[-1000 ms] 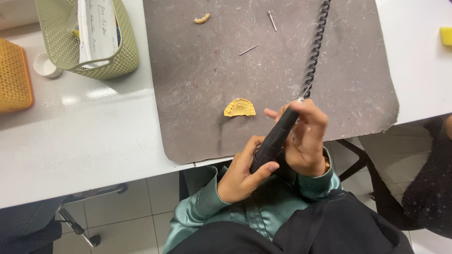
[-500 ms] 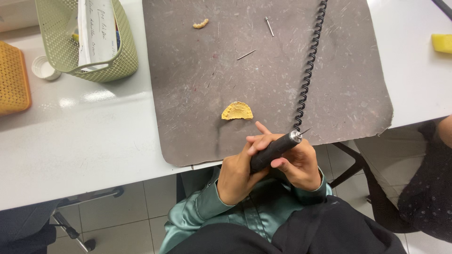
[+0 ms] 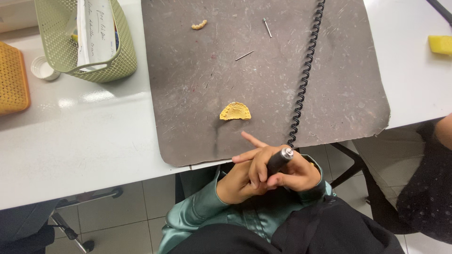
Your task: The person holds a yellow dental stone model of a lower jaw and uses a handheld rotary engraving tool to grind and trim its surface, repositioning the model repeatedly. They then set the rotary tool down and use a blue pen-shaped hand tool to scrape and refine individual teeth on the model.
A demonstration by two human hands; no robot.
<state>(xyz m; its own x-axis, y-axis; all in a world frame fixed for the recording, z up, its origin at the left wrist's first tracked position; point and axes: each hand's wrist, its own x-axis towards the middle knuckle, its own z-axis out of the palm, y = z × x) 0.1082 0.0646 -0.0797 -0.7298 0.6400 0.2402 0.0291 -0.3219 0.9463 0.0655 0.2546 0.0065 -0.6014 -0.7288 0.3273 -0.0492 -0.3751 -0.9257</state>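
Note:
Both my hands hold a black rotary handpiece point(image 3: 278, 160) just off the table's near edge, above my lap. My left hand point(image 3: 242, 175) wraps its body, index finger pointing up toward the mat. My right hand point(image 3: 301, 173) cups it from the right. A black coiled cord point(image 3: 306, 70) runs from the tool up across the grey mat point(image 3: 339, 94). A yellow dental arch cast point(image 3: 235, 111) lies on the mat just beyond my hands. A smaller yellow tooth piece point(image 3: 199, 24) sits at the mat's far edge.
Two thin metal burs point(image 3: 267, 27) point(image 3: 244, 55) lie on the mat. A green perforated basket point(image 3: 113, 61) with papers, a white cap point(image 3: 42, 68) and an orange tray point(image 3: 12, 80) stand at left. A yellow sponge point(image 3: 441, 44) is far right. Another person's dark sleeve point(image 3: 428, 183) is at right.
My hands have drawn the handpiece back off the mat toward my lap and turned it more level, its metal end now pointing up-right. The cast has not moved.

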